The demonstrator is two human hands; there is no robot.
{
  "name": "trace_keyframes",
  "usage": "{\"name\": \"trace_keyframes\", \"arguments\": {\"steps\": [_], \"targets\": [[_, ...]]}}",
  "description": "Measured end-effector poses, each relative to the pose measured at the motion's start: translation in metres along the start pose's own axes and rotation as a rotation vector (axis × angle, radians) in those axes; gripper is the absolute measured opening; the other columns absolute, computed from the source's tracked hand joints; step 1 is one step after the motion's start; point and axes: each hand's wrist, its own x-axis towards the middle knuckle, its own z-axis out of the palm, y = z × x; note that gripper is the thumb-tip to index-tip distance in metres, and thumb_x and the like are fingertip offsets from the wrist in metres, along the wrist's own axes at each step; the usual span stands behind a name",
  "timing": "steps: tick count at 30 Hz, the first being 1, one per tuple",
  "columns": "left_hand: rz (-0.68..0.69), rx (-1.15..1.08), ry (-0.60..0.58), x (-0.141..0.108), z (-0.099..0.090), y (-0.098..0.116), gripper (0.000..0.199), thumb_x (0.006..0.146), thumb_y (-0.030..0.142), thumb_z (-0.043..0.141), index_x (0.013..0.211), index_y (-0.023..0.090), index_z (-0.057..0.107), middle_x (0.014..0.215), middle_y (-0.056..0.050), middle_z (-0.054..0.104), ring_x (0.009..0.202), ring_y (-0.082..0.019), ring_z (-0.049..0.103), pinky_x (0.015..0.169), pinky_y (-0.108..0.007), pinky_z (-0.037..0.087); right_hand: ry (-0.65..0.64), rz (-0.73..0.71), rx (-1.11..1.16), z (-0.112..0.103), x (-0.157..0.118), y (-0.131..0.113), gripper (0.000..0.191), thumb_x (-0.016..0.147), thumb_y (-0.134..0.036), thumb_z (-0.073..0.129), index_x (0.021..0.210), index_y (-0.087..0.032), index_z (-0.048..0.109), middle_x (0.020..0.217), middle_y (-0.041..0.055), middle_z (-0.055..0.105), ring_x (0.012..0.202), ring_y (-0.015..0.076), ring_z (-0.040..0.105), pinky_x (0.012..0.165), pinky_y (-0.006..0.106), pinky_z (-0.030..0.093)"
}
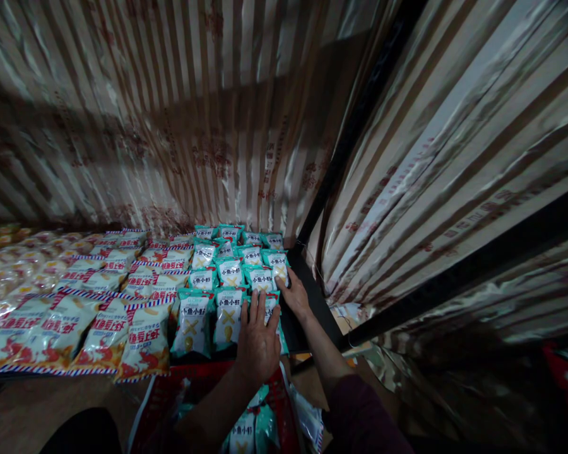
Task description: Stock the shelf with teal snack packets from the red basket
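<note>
Rows of small teal-and-white snack bags (189, 323) stand at the right end of a black shelf (307, 315). My left hand (259, 343) lies flat, fingers spread, on the front-right snack bag (269, 305) and covers much of it. Just behind it, my right hand (294, 296) rests its fingertips against the right side of another teal snack bag (278, 263). Its fingers are stretched out and not wrapped around the bag. Below the shelf, a red box (213, 372) contains more teal snack bags (242, 434), partly hidden by my left forearm.
Larger white snack bags with red print (144, 337) fill the shelf to the left, with clear-wrapped snacks (9, 277) beyond. Striped plastic sheeting (208, 126) hangs behind. A dark post (331, 170) rises at the shelf's back-right corner, and a dark bar (435, 271) slants across the right.
</note>
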Motion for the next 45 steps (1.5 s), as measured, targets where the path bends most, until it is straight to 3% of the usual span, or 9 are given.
{"name": "trace_keyframes", "arguments": {"steps": [4,11,16,22,29,35,40,45], "targets": [[-0.001,-0.017,0.008,0.000,0.001,0.000,0.056,0.083,0.037,0.056,0.136,0.024,0.047,0.153,-0.010,0.027,0.142,-0.034,0.018,0.114,-0.052,0.017,0.005,-0.017,-0.011,0.002,0.000,0.000,0.069,0.082,-0.054,0.049,0.136,-0.012,0.045,0.132,0.0150,0.055,0.122,0.0272,0.052,0.104,0.041,0.038],[0.010,-0.016,0.044,-0.001,0.005,-0.001,0.057,0.083,0.041,0.056,0.137,0.024,0.045,0.154,-0.011,0.026,0.143,-0.034,0.017,0.114,-0.054,0.017,0.010,0.032,-0.044,-0.002,0.003,-0.003,0.071,0.083,-0.059,0.045,0.136,-0.012,0.044,0.132,0.0163,0.055,0.120,0.0285,0.053,0.101,0.043,0.040],[0.044,0.030,0.065,-0.001,0.007,-0.005,0.062,0.083,0.048,0.055,0.138,0.023,0.043,0.155,-0.011,0.024,0.142,-0.034,0.016,0.113,-0.054,0.017,-0.036,-0.016,-0.115,-0.005,0.006,-0.005,0.067,0.083,-0.057,0.048,0.135,-0.014,0.046,0.124,0.0151,0.061,0.116,0.0288,0.055,0.098,0.042,0.043],[0.025,0.061,0.076,0.001,0.008,0.001,0.060,0.085,0.044,0.052,0.140,0.021,0.041,0.154,-0.014,0.023,0.142,-0.035,0.018,0.112,-0.057,0.017,-0.037,-0.018,-0.098,-0.003,0.006,-0.002,0.065,0.083,-0.056,0.050,0.135,-0.017,0.047,0.124,0.0124,0.061,0.115,0.0274,0.056,0.098,0.041,0.043],[0.015,0.057,0.078,0.012,0.001,0.011,0.059,0.086,0.043,0.050,0.140,0.019,0.040,0.153,-0.016,0.024,0.143,-0.035,0.015,0.112,-0.060,0.015,0.001,-0.016,0.017,-0.004,0.007,0.001,0.071,0.082,-0.061,0.046,0.135,-0.014,0.046,0.133,0.0149,0.055,0.122,0.0283,0.051,0.104,0.044,0.038],[0.036,0.056,0.032,0.063,-0.011,0.009,0.056,0.086,0.036,0.048,0.137,0.015,0.043,0.152,-0.017,0.026,0.143,-0.034,0.011,0.113,-0.060,0.011,0.105,0.122,0.238,-0.007,0.034,0.013,0.061,0.086,-0.057,0.040,0.130,-0.017,0.052,0.133,0.0124,0.055,0.126,0.0260,0.048,0.109,0.045,0.032],[-0.002,0.105,-0.090,0.128,-0.024,0.010,0.054,0.084,0.026,0.045,0.135,0.009,0.045,0.143,-0.022,0.041,0.141,-0.035,0.019,0.113,-0.058,0.005,0.158,0.132,0.310,-0.003,0.074,0.032,0.050,0.086,-0.048,0.041,0.121,-0.017,0.058,0.123,0.0095,0.063,0.116,0.0227,0.056,0.103,0.042,0.040],[-0.087,0.160,-0.196,0.177,-0.013,-0.001,0.056,0.084,0.025,0.043,0.138,0.007,0.042,0.135,-0.026,0.049,0.137,-0.037,0.028,0.111,-0.059,0.009,0.091,0.156,0.344,-0.004,0.103,0.034,0.052,0.082,-0.052,0.047,0.113,-0.015,0.064,0.109,0.0098,0.070,0.102,0.0237,0.064,0.090,0.038,0.050]]}}
